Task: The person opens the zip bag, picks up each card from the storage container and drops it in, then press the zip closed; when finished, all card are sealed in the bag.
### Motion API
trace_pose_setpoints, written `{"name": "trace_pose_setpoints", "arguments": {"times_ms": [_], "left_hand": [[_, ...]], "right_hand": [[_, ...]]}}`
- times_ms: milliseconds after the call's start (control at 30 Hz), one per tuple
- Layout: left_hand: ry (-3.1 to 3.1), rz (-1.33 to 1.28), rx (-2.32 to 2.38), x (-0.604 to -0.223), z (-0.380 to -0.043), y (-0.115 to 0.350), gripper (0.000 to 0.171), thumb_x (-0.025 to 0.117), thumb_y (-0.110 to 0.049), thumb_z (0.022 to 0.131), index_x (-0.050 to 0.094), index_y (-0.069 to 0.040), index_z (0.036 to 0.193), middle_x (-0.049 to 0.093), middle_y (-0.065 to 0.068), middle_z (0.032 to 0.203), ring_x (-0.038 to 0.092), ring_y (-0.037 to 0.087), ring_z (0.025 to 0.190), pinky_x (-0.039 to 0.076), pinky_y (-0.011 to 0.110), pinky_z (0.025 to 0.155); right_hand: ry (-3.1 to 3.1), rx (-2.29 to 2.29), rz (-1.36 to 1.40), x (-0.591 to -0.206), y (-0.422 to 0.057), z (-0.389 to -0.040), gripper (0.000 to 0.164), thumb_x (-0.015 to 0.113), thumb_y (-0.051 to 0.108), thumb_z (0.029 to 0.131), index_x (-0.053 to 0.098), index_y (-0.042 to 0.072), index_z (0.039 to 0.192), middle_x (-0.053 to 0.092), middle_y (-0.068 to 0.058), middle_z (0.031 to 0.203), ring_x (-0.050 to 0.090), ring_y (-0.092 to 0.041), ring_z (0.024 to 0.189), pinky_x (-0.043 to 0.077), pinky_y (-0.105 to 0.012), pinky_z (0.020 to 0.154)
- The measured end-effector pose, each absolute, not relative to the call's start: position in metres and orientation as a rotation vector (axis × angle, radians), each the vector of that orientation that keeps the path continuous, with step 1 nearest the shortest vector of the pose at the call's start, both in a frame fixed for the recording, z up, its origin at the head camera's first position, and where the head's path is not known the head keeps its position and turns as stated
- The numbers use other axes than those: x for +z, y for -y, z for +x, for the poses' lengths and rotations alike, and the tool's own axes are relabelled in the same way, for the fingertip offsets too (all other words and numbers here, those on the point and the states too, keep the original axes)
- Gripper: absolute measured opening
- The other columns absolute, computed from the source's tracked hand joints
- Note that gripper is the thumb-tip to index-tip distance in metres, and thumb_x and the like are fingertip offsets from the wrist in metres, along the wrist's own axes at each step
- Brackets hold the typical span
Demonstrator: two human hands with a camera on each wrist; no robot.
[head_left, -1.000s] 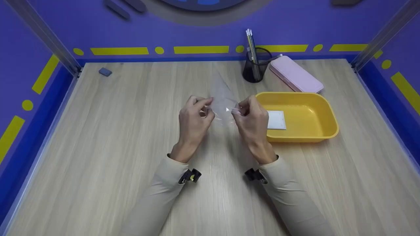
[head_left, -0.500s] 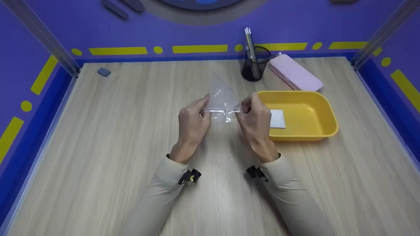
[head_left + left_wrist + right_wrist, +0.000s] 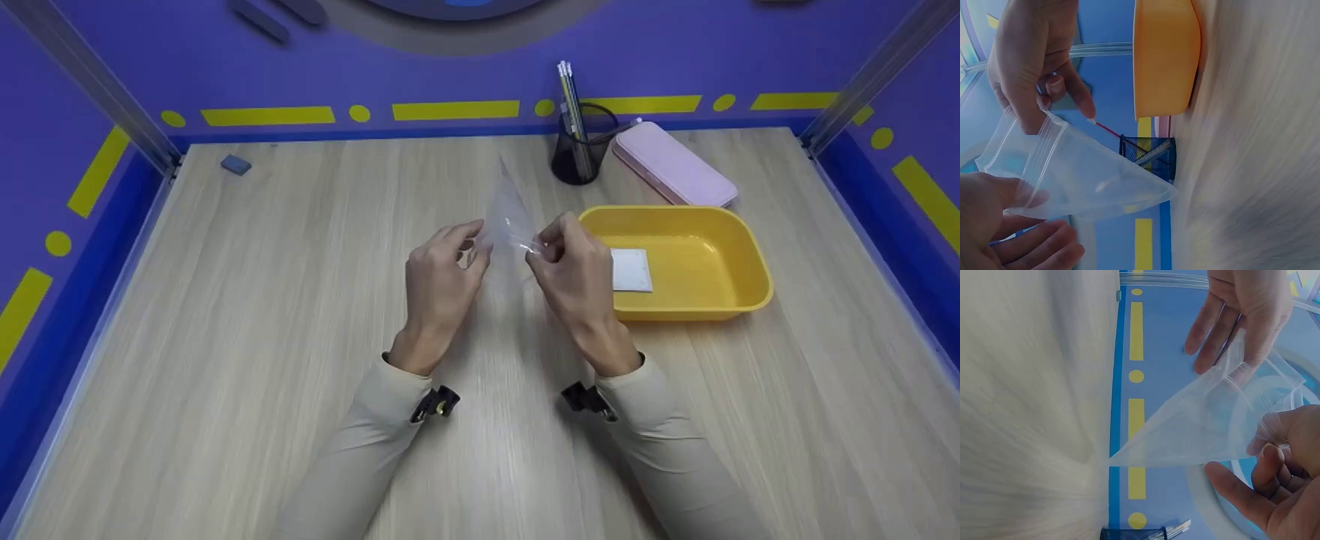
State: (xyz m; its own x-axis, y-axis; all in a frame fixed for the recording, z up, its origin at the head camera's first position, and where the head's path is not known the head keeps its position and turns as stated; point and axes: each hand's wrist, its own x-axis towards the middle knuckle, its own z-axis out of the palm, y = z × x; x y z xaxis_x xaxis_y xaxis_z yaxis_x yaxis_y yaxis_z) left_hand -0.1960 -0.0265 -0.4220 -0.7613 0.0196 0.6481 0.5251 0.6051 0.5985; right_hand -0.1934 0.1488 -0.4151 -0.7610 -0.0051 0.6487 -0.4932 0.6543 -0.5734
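A clear zip-lock bag (image 3: 509, 214) hangs between my two hands above the table, one corner pointing down and away. My left hand (image 3: 442, 281) holds the bag's side edge near the zip strip; its thumb shows through the film in the left wrist view, while the other fingers (image 3: 1044, 247) extend loosely. On the opposite edge my right hand (image 3: 577, 277) pinches the film by the zip between thumb and curled forefinger. In the right wrist view the bag (image 3: 1196, 422) looks see-through with nothing inside, its mouth end bent between the hands.
A yellow tray (image 3: 705, 296) with a flat white square (image 3: 631, 270) stands right of my right hand. Behind are a black mesh cup (image 3: 576, 161) of pencils and a pink case (image 3: 675, 165). A small blue-grey block (image 3: 236, 164) lies far left.
The bag was spread flatter half a second ago, its zip strip stretched across between the hands. Now it is turned more edge-on, and the right hand has shifted slightly left.
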Motion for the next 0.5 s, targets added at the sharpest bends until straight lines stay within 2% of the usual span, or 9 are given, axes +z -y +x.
{"name": "trace_pose_setpoints", "arguments": {"times_ms": [100,267,433,500], "left_hand": [[2.23,-0.412,-1.088,-0.422,-0.197,0.027,0.019,0.077,0.006,0.091,0.078,0.007,0.11,0.079,0.018,0.102,0.078,0.028,0.086,0.064,0.037,0.075],[2.232,-0.378,-1.068,-0.421,-0.197,0.028,0.026,0.068,0.016,0.087,0.078,0.009,0.109,0.078,0.02,0.101,0.078,0.029,0.089,0.064,0.041,0.075],[2.207,-0.416,-1.066,-0.422,-0.197,0.029,0.033,0.073,0.012,0.086,0.074,0.009,0.119,0.078,0.021,0.104,0.078,0.03,0.086,0.064,0.04,0.074],[2.171,-0.468,-1.051,-0.423,-0.198,0.029,0.04,0.076,0.01,0.086,0.072,0.006,0.126,0.078,0.019,0.109,0.078,0.031,0.091,0.064,0.039,0.077]], "right_hand": [[2.244,1.01,0.387,-0.414,-0.15,-0.193,0.019,0.074,-0.013,0.081,0.06,-0.002,0.086,0.063,-0.012,0.071,0.058,-0.019,0.061,0.046,-0.032,0.054],[2.246,0.986,0.377,-0.411,-0.152,-0.192,0.017,0.073,-0.012,0.083,0.06,-0.002,0.087,0.062,-0.011,0.071,0.057,-0.019,0.061,0.046,-0.033,0.055],[2.298,1.001,0.373,-0.404,-0.154,-0.189,0.013,0.076,-0.008,0.087,0.066,-0.002,0.091,0.064,-0.011,0.074,0.058,-0.02,0.064,0.047,-0.031,0.057],[2.319,1.003,0.383,-0.402,-0.154,-0.189,0.012,0.079,-0.005,0.089,0.068,-0.003,0.093,0.065,-0.012,0.077,0.06,-0.021,0.066,0.049,-0.031,0.059]]}}
